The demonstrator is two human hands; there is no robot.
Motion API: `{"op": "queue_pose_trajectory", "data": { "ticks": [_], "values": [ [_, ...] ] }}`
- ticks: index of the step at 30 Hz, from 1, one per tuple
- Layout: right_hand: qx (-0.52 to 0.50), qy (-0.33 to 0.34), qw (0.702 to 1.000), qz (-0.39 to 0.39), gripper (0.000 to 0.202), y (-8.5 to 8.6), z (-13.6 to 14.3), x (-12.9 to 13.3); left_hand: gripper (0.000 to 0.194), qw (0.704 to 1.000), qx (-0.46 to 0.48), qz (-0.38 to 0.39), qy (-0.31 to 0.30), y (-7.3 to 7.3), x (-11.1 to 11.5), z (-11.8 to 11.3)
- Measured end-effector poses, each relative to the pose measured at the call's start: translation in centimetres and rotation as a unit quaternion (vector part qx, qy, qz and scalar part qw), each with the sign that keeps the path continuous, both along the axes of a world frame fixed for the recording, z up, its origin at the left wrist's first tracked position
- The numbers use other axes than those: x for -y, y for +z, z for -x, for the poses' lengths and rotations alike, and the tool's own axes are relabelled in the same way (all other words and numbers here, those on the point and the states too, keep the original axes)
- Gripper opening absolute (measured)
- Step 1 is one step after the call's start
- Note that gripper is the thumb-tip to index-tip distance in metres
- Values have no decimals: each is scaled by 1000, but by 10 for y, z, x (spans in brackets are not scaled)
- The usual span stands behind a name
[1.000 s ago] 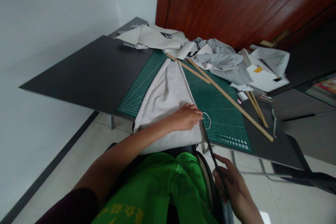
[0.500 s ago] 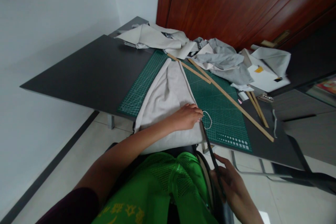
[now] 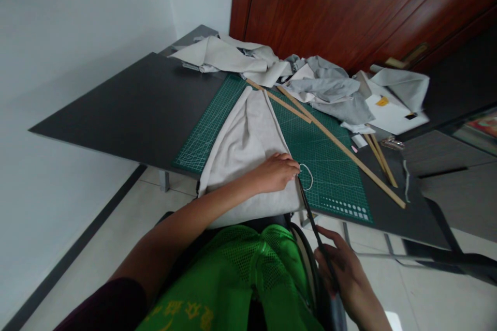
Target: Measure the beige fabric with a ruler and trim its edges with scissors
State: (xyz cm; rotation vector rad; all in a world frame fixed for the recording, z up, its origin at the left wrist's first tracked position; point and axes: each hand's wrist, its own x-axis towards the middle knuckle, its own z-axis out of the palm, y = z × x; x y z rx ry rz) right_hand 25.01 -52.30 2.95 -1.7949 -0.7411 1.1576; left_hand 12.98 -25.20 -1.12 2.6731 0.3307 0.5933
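Observation:
Beige cloth (image 3: 248, 139), folded into a tapering shape, lies over the green cutting mat (image 3: 322, 155) and hangs over the table's near edge. My left hand (image 3: 277, 171) rests on its right side, fingers closed on the cloth's edge. A thin white strip or cord (image 3: 308, 176) curls out beside those fingertips. In my right hand (image 3: 341, 266), low on the right, are long dark scissors (image 3: 312, 220). Their tips reach the cloth edge just below my left fingers. The handles are blurred and partly hidden by the hand.
Long wooden rulers (image 3: 341, 147) cross the mat, and shorter wooden strips (image 3: 378, 158) lie at the right. Crumpled grey and beige cloth (image 3: 326, 88) covers the table's (image 3: 128, 108) back side. A white box (image 3: 399, 111) stands at back right.
My right hand and the scissors have shifted slightly down and right. My left hand and the cloth stay nearly in place.

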Motion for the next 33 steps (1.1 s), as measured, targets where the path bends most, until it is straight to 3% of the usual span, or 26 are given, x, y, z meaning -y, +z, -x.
{"op": "queue_pose_trajectory", "data": {
  "ticks": [9,18,33],
  "values": [
    [12,12,1000,6,70,8,1,-3,17,1000,4,8,-4,0,0,0],
    [1,12,1000,0,68,-2,-5,0,16,1000,9,5,-5,0,-1,0],
    [-9,-5,1000,-2,74,-3,-1,4,15,1000,-2,-13,7,-1,0,-1]
  ]
}}
